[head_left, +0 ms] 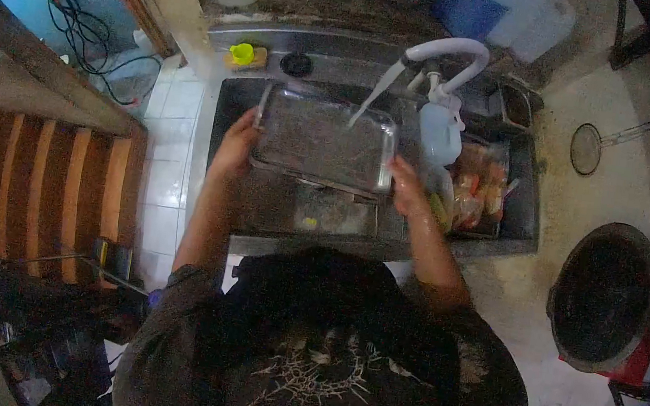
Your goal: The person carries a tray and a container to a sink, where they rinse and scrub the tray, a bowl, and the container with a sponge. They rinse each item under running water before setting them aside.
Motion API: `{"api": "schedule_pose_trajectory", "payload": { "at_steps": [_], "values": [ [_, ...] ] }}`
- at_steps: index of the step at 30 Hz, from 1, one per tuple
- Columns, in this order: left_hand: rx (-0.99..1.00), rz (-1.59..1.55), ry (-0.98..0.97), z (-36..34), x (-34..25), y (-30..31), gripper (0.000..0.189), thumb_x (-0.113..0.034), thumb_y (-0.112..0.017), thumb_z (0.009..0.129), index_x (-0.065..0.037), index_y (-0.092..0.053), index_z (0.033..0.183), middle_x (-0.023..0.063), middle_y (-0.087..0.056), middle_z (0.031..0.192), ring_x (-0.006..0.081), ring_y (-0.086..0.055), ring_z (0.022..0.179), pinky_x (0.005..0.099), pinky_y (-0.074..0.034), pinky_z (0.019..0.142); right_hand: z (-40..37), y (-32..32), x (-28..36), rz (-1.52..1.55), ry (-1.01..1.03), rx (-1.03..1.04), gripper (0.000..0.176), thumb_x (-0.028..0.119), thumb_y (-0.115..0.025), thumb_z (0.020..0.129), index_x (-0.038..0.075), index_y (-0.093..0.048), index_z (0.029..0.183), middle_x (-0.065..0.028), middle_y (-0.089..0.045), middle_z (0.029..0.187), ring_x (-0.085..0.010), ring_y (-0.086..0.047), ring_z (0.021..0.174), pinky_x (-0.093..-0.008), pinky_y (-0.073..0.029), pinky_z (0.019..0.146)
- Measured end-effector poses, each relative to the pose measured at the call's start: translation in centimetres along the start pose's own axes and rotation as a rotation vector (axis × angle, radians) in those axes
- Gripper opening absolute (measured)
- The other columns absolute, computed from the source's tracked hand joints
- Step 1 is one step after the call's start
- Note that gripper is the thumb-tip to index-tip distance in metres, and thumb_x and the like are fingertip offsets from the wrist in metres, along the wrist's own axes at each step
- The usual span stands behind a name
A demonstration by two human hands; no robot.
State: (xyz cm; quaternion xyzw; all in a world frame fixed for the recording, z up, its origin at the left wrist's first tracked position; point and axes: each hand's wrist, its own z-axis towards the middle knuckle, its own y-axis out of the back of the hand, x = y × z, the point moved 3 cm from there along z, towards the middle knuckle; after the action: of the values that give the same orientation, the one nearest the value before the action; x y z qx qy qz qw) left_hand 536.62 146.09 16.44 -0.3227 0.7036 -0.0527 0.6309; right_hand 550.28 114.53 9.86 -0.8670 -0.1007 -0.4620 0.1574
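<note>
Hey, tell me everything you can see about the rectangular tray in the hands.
The tray has rounded corners and shiny edges; whether it's metal or clear plastic is hard to tell. It is held above the sink, the left hand gripping one short end and the right hand the other. Water from the white faucet runs onto it. Its exact tilt is unclear.

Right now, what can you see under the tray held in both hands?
Past the near edge of the tray, part of the sink shows below, with a small yellow bit in it. What the tray covers cannot be made out.
</note>
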Motion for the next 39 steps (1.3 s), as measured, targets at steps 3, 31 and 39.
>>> {"api": "schedule_pose_trajectory", "payload": {
  "at_steps": [3, 31, 39],
  "values": [
    [-0.060, 0.095, -0.133, 0.3, -1.6, 0.4, 0.044, -0.002, -0.048, 0.079, 0.000, -0.046, 0.123, 0.0097, -0.058, 0.110, 0.0195, -0.057, 0.093, 0.0301, -0.045, 0.083, 0.0, -3.7, -2.0, 0.036, 0.032, 0.214, 0.069, 0.020, -0.062, 0.080, 0.002, -0.026, 0.136, -0.0117, -0.037, 0.134, -0.0235, -0.034, 0.124, -0.0369, -0.026, 0.102],
    [-0.232, 0.430, -0.197, 5.0, 2.6, 0.4, 0.023, -0.027, -0.061, 0.085, -0.005, -0.062, 0.092, -0.0037, -0.055, 0.075, 0.0073, -0.047, 0.069, 0.0233, -0.038, 0.062, 1.7, -0.1, -1.3, -0.229, 0.247, 0.010, 0.020, 0.017, -0.054, 0.087, 0.002, -0.053, 0.101, -0.0040, -0.055, 0.090, -0.0153, -0.053, 0.078, -0.0297, -0.044, 0.066],
    [-0.498, 0.443, -0.307, 4.7, -0.3, 4.2, 0.048, -0.046, -0.039, 0.092, -0.002, -0.058, 0.102, 0.0045, -0.057, 0.081, 0.0142, -0.051, 0.071, 0.0280, -0.042, 0.065, 4.9, -6.0, -0.6, -0.258, 0.442, 0.023, 0.030, 0.023, -0.058, 0.084, 0.003, -0.055, 0.106, -0.0071, -0.061, 0.092, -0.0174, -0.054, 0.085, -0.0315, -0.042, 0.076]
  ]
}}
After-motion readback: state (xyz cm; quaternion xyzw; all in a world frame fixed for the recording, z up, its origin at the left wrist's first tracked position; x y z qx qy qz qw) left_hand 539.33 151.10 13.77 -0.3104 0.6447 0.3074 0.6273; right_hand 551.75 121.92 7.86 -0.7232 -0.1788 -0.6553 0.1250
